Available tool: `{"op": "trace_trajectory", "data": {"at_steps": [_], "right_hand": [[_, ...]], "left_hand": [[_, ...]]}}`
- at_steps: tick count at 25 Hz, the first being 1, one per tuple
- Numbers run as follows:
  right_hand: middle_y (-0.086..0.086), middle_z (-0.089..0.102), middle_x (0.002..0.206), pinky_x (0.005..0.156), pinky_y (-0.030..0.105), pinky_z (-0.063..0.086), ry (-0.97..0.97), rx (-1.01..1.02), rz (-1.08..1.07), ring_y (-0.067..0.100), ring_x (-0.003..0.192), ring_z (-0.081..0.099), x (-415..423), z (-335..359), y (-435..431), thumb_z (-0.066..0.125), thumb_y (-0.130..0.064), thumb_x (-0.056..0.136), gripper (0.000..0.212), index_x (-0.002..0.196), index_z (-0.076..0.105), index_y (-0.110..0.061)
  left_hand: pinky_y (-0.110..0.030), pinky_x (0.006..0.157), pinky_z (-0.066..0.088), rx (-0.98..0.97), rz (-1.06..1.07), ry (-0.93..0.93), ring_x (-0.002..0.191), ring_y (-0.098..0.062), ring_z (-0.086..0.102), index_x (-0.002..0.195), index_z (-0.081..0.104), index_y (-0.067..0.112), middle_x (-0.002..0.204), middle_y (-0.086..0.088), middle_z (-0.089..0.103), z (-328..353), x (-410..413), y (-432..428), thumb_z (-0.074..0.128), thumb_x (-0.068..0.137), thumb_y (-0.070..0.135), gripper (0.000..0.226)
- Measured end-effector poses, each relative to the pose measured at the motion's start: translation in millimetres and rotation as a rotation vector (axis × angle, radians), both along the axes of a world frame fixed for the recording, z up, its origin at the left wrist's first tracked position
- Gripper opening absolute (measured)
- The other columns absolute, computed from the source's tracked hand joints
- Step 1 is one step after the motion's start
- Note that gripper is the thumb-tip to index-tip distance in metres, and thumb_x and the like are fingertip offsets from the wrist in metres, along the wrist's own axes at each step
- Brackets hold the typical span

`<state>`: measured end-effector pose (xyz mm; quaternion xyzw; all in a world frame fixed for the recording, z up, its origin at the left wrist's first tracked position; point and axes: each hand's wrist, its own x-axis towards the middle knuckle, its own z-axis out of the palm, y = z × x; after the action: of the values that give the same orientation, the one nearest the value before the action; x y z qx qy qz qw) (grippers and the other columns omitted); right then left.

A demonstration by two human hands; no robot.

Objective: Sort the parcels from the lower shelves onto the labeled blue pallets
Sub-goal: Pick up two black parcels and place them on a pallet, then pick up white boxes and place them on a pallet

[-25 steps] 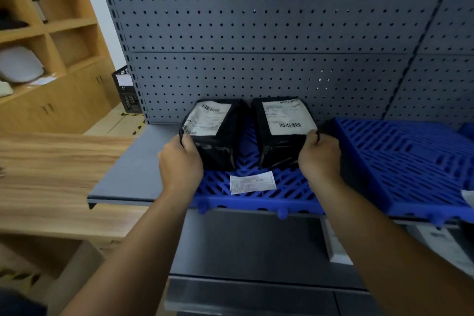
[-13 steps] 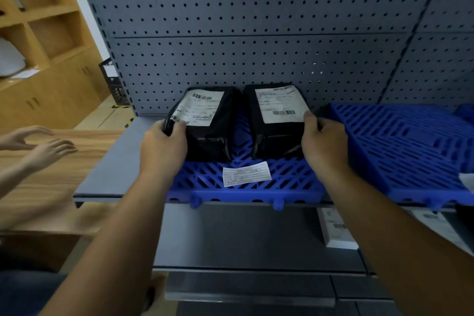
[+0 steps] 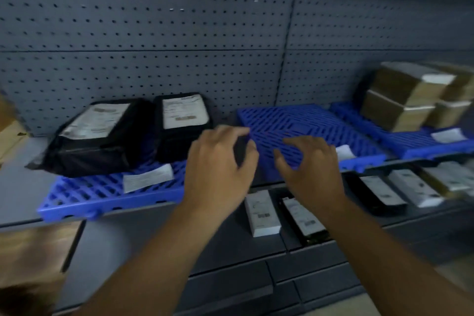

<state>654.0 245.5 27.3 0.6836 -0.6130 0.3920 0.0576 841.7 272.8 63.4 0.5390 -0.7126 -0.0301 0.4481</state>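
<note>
Here, black parcels [image 3: 95, 141] left of left hand [image 3: 218, 164], right hand [image 3: 310, 169].

A parcel-sorting stockroom: grey pegboard-backed shelving [image 3: 154, 33], labeled blue pallets [image 3: 302, 123], black mailer parcels [image 3: 92, 141], stacked cartons [image 3: 400, 100].

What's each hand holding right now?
Left hand: open, fingers loosely curled, holding nothing.
Right hand: open, fingers spread, holding nothing.

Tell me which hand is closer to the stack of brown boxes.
Right. The right hand is over the middle pallet, left of the brown boxes; the left hand is farther left, beside the black parcels.
</note>
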Motion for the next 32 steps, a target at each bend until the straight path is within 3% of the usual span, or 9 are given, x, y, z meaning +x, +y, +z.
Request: {"op": "trace_trajectory", "data": {"at_steps": [4, 9, 14, 17, 21, 24, 27, 30, 32], "right_hand": [[0.001, 0.073, 0.112, 0.101, 0.034, 0.032, -0.019, 0.016, -0.076, 0.025, 0.112, 0.060, -100, -14, 41, 0.072, -0.039, 0.089, 0.033, 0.113, 0.073, -0.016], [0.002, 0.074, 0.101, 0.091, 0.043, 0.041, -0.075, 0.020, -0.206, 0.029, 0.103, 0.063, -249, -30, 91, 0.072, -0.038, 0.086, 0.028, 0.102, 0.074, -0.016], [-0.003, 0.075, 0.102, 0.088, 0.028, 0.031, -0.093, 0.055, -0.259, 0.023, 0.105, 0.062, -348, -46, 115, 0.072, -0.038, 0.087, 0.026, 0.103, 0.076, -0.019], [-0.005, 0.074, 0.103, 0.087, 0.025, 0.028, -0.093, 0.082, -0.254, 0.018, 0.104, 0.062, -375, -60, 105, 0.071, -0.039, 0.088, 0.025, 0.103, 0.076, -0.020], [-0.004, 0.075, 0.100, 0.091, 0.038, 0.046, -0.141, 0.188, -0.189, 0.020, 0.098, 0.066, -382, -85, 72, 0.074, -0.039, 0.085, 0.027, 0.102, 0.077, -0.018], [-0.004, 0.075, 0.099, 0.093, 0.036, 0.044, -0.149, 0.274, -0.146, 0.019, 0.097, 0.066, -379, -102, 43, 0.073, -0.041, 0.086, 0.028, 0.102, 0.077, -0.018], [-0.003, 0.076, 0.097, 0.093, 0.039, 0.048, -0.132, 0.339, -0.118, 0.020, 0.095, 0.068, -374, -123, 12, 0.069, -0.047, 0.085, 0.033, 0.101, 0.077, -0.020], [-0.005, 0.076, 0.095, 0.087, 0.042, 0.053, -0.091, 0.420, -0.047, 0.020, 0.092, 0.070, -368, -152, -22, 0.051, -0.059, 0.081, 0.048, 0.096, 0.078, -0.023], [-0.003, 0.077, 0.091, 0.082, 0.042, 0.055, -0.094, 0.462, -0.012, 0.024, 0.087, 0.070, -369, -179, -44, 0.048, -0.060, 0.080, 0.050, 0.094, 0.078, -0.022]], "left_hand": [[-0.031, 0.095, 0.047, 0.074, -0.110, -0.050, 0.115, -0.013, 0.058, 0.125, 0.068, 0.025, 0.120, 0.010, 0.068, -16, -104, 13, 0.054, 0.099, 0.041, 0.033], [-0.041, 0.101, 0.049, 0.178, -0.182, -0.087, 0.123, -0.015, 0.055, 0.128, 0.065, 0.028, 0.128, 0.010, 0.065, -36, -246, 41, 0.052, 0.100, 0.045, 0.034], [-0.043, 0.092, 0.055, 0.310, -0.204, -0.042, 0.112, -0.013, 0.063, 0.121, 0.067, 0.031, 0.117, 0.012, 0.068, -62, -326, 51, 0.054, 0.098, 0.045, 0.031], [-0.040, 0.089, 0.056, 0.362, -0.166, -0.059, 0.111, -0.011, 0.062, 0.121, 0.068, 0.031, 0.117, 0.012, 0.068, -83, -344, 39, 0.053, 0.097, 0.044, 0.031], [-0.030, 0.084, 0.051, 0.396, -0.091, -0.070, 0.107, -0.009, 0.060, 0.115, 0.070, 0.029, 0.111, 0.011, 0.068, -110, -342, 13, 0.056, 0.098, 0.039, 0.024], [-0.027, 0.079, 0.050, 0.429, -0.009, -0.061, 0.102, -0.009, 0.062, 0.113, 0.071, 0.028, 0.108, 0.010, 0.070, -135, -328, -11, 0.057, 0.097, 0.038, 0.023], [-0.031, 0.080, 0.054, 0.468, 0.061, -0.110, 0.094, -0.014, 0.066, 0.112, 0.070, 0.027, 0.099, 0.006, 0.072, -159, -316, -33, 0.057, 0.095, 0.040, 0.025], [-0.039, 0.082, 0.056, 0.479, 0.164, -0.157, 0.092, -0.020, 0.067, 0.111, 0.073, 0.024, 0.097, 0.002, 0.074, -173, -306, -50, 0.058, 0.093, 0.040, 0.029], [-0.039, 0.077, 0.057, 0.505, 0.239, -0.155, 0.087, -0.025, 0.069, 0.103, 0.075, 0.023, 0.093, -0.001, 0.075, -185, -298, -62, 0.056, 0.090, 0.039, 0.028]]}}
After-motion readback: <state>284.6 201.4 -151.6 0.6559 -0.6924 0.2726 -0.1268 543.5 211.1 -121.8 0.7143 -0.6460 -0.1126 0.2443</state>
